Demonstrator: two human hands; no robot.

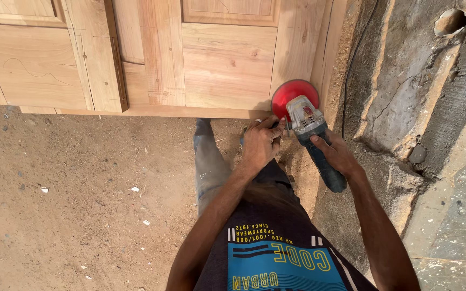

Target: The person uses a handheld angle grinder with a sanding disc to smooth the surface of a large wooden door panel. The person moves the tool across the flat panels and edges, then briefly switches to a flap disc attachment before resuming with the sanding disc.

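**A:** Couldn't really make out the side handle, mostly buried under the left hand [261, 144]. Cord [351, 70] barely visible against the wall [405, 81], too.

**B:** Same here. Clearly saw the angle grinder [311, 137] though, red disc [292, 96] up against the bottom right corner of the wooden door [227, 64]. Right hand [336, 153] wrapped around the blue body, grip closed tight. Left grip closed just beside the grinder's head, fingers curled.
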